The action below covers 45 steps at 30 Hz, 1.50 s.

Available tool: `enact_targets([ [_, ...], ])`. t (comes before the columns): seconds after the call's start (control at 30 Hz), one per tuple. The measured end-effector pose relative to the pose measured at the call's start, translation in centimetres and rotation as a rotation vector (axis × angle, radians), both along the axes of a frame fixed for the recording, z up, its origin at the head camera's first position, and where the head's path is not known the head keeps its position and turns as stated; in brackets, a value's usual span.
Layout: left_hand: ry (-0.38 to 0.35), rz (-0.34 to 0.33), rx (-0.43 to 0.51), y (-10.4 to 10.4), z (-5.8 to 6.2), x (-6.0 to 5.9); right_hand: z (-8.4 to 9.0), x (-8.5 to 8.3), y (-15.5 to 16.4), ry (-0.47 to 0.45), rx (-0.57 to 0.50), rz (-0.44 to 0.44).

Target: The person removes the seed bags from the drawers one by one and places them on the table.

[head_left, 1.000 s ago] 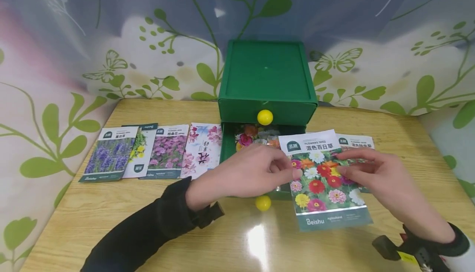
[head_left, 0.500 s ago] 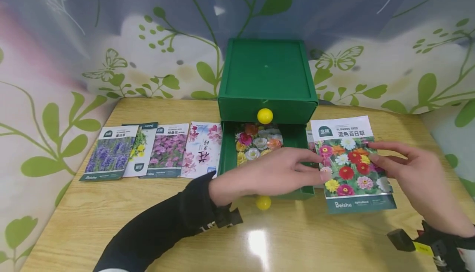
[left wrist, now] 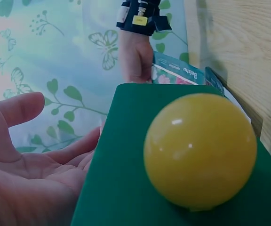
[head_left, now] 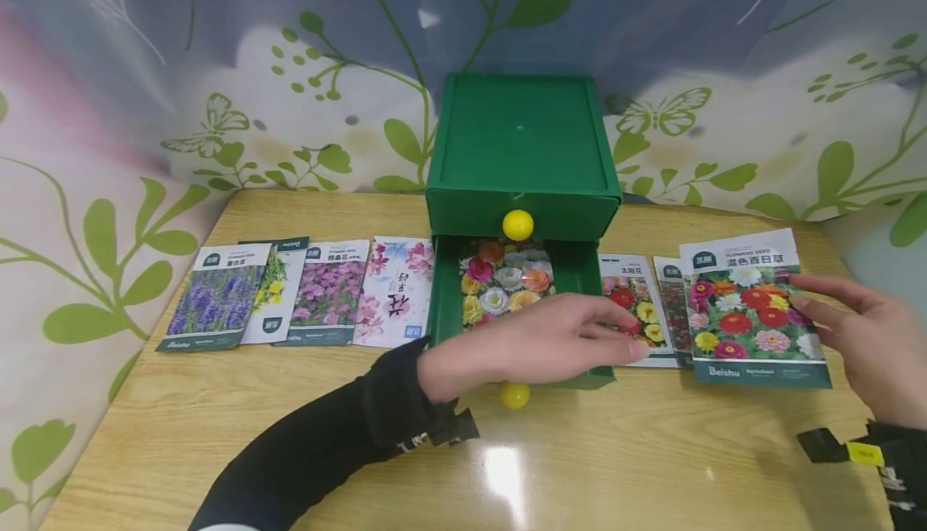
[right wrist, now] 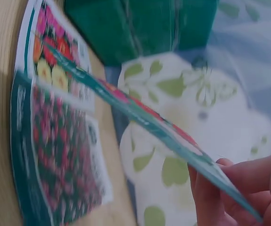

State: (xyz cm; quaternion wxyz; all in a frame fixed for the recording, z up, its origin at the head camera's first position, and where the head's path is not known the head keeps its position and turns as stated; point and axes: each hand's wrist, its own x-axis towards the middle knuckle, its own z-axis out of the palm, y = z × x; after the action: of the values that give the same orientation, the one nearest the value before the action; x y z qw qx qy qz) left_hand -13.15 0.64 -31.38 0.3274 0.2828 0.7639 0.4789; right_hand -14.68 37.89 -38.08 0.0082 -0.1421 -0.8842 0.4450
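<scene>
Six seed packets already lie on the bench (head_left: pixel 217 434); the right hand (head_left: pixel 869 346) pinches the mixed-flower packet (head_left: pixel 753 310) above the right-hand row, the left hand (head_left: pixel 536 346) hovers slack-fingered over the open drawer (head_left: pixel 579 273), where one packet remains.

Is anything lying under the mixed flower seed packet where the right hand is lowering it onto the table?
Yes. The right hand holds the mixed flower seed packet tilted above another packet already lying on the table, right of the green drawer box. It overlaps that packet's right part.
</scene>
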Motion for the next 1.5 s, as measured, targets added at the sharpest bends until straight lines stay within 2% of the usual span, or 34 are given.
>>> enact_targets([
  [0.37,0.104,-0.037,-0.049,-0.2,0.1,0.3,-3.0,-2.0,5.1,-0.093,-0.073,-0.095],
  [0.53,0.122,-0.046,-0.058,-0.2,0.2,0.4,-4.1,-2.9,6.8,-0.132,-0.048,-0.126],
  [0.73,0.133,-0.042,-0.078,-0.4,0.3,0.6,-6.5,-3.9,9.5,-0.171,-0.054,-0.139],
  [0.93,0.137,-0.045,-0.078,-0.4,0.3,0.7,-8.0,-4.5,10.9,-0.201,-0.072,-0.220],
  [1.07,0.148,-0.050,-0.088,-0.5,0.4,0.7,-7.7,-4.5,9.9,-0.218,-0.002,-0.250],
  [1.2,0.150,-0.050,-0.093,-0.6,0.4,0.7,-6.2,-4.4,8.0,-0.256,0.066,-0.267],
  [1.4,0.138,-0.056,-0.077,-0.6,0.4,0.8,-4.2,-3.9,5.6,-0.315,0.157,-0.246],
  [1.5,0.136,-0.060,-0.075,-0.7,0.4,0.8,-3.7,-3.6,4.9,-0.303,0.242,-0.218],
])
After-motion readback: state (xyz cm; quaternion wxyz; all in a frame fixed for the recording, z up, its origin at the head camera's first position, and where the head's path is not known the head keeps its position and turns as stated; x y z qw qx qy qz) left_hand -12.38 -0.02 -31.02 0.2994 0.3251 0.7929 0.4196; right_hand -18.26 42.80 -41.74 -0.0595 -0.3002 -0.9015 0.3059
